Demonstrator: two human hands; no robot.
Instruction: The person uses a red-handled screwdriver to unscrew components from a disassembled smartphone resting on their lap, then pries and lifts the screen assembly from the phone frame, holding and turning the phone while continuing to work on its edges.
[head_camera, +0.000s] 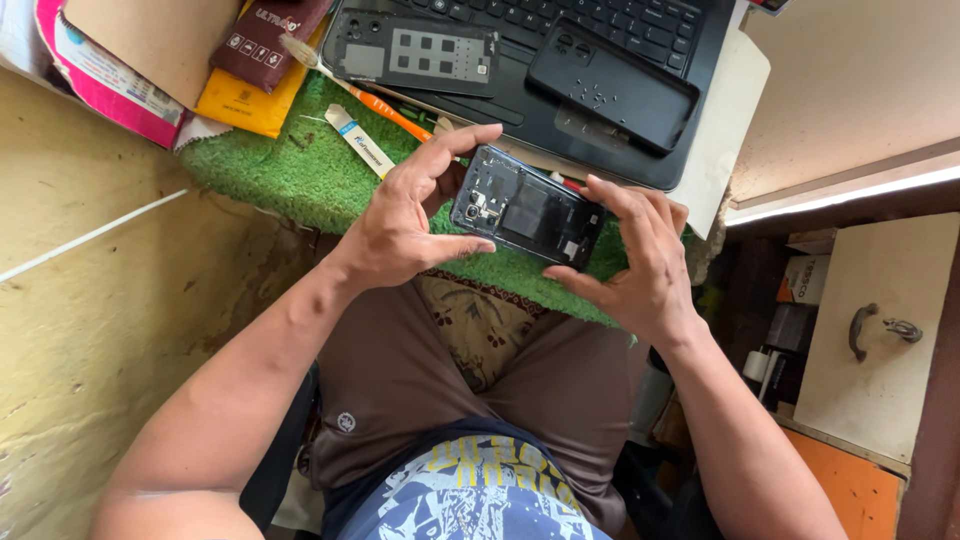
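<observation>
Over green mat (300, 170), both hands (400, 225) hold opened phone (527, 207), long axis left-right.

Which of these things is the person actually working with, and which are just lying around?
In hand:
- opened phone, held between left hand and right hand

Lying about:
- phone back cover and black phone case, resting on the laptop
- orange-handled tool
- small glue tube
- green mat
</observation>
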